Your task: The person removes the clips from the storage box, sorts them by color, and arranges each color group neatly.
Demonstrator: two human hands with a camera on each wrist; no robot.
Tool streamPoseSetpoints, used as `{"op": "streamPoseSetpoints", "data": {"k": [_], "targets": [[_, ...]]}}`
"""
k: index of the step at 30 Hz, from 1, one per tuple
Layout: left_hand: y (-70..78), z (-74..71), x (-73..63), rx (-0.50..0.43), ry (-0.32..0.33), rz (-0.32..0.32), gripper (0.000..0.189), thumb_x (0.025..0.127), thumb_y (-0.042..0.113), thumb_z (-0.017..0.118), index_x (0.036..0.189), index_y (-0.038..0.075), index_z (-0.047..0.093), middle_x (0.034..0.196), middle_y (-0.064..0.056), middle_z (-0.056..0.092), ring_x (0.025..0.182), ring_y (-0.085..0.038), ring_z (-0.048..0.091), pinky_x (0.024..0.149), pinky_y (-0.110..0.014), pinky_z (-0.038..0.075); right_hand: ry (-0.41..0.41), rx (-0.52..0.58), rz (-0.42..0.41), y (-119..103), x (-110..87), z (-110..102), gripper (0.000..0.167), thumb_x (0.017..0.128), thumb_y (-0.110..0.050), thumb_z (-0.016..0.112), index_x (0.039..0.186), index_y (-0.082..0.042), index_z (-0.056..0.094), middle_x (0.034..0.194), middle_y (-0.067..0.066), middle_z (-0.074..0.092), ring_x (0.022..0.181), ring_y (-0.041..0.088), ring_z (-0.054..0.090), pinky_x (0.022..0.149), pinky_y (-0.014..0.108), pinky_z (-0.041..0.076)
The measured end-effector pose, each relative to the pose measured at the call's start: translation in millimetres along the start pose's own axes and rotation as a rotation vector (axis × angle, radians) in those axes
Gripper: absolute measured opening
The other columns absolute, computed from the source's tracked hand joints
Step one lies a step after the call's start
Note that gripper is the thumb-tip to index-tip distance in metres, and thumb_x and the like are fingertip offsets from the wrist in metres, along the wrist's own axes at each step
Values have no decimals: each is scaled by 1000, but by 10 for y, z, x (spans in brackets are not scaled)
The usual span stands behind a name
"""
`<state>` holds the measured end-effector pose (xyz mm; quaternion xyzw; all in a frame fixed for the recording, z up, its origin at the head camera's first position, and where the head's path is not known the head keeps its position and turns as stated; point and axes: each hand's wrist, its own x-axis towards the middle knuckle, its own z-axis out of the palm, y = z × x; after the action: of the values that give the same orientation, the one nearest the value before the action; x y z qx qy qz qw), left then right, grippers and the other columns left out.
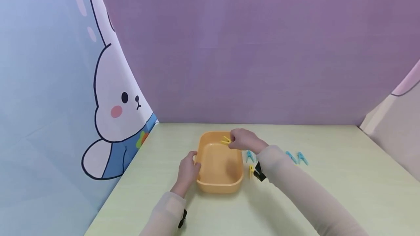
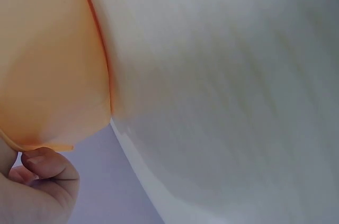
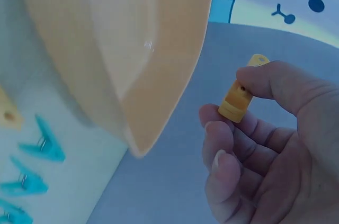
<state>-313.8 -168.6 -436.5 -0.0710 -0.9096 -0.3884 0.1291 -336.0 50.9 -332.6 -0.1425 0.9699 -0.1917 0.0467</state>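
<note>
A light orange plastic basin [image 1: 219,188] stands on the table. My left hand [image 1: 188,170] grips its left rim, the thumb pressed against the edge, as the left wrist view also shows. Over the far right part of the basin, my right hand [image 1: 244,139] pinches a yellow clothespin [image 3: 242,90] between thumb and fingers. In the head view the legs of this clothespin point left over the basin. Another yellow clothespin [image 1: 251,170] lies right of the basin, close to my right wrist. Just beyond it is a blue clothespin [image 1: 250,156].
Further right on the pale green table [image 1: 331,185] lie two more blue clothespins, one [image 1: 290,157] beside the other [image 1: 302,158]. A purple cloth wall [image 1: 249,54] rises behind the table. On the left hangs a blue curtain [image 1: 42,94] with a rabbit print.
</note>
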Motion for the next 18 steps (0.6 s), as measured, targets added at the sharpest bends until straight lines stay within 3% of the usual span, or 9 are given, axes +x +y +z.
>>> {"op": "streamPoseSetpoints", "data": {"k": [18], "targets": [[5, -4, -6, -4, 0, 1, 43, 77, -3, 56, 119, -4, 52, 63, -3, 41, 51, -14, 39, 47, -28, 37, 46, 53, 75, 572, -342, -214, 16, 83, -18, 62, 77, -9, 50, 68, 3, 44, 60, 17, 41, 56, 31, 34]]}}
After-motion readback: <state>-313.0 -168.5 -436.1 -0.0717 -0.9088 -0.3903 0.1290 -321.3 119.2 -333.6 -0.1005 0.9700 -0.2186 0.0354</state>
